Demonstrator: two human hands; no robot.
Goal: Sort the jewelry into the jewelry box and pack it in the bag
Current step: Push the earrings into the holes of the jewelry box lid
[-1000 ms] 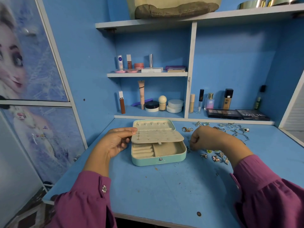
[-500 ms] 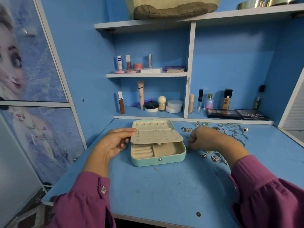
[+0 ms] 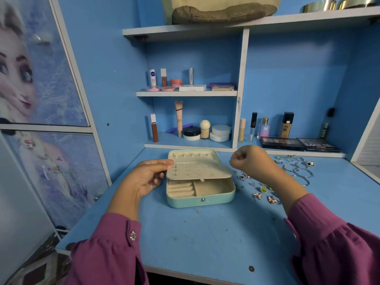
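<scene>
Readable writing: "NIVEA" on a small white tube (image 3: 152, 78) on the upper shelf (image 3: 186, 93); "MATTE" on a dark palette (image 3: 318, 144) on the lower ledge, second dark eyeshadow palette (image 3: 281, 143) just beside it; "SB" on a pink-blue perfume bottle (image 3: 264, 128). Other labels too small to read

Blue surface (image 3: 205, 239), scuffed, small specks and a dark round hole near front edge. Blue walls, white-edged shelving, cosmetics on both shelf levels. Cartoon-printed cabinet doors (image 3: 41, 99) at left. Khaki bag (image 3: 222, 9) on top shelf, metal bowls (image 3: 337, 3) to its right

Jewelry box (image 3: 200, 179), mint outside, cream lining, sits open mid-surface; perforated inner flap (image 3: 198, 170) lies tilted over the tray. Left hand (image 3: 148, 177) pinches the flap's left edge, thumb on top, fingers curled under. Right hand (image 3: 250, 160) raised just right of the box, fingers curled tight with fingertips pinched together; something tiny at the tips, cannot tell what. Loose jewelry (image 3: 265, 190) scattered on surface right of box: earrings, a green stone piece, bangles (image 3: 298, 169) further back. Purple sleeves on both arms
</scene>
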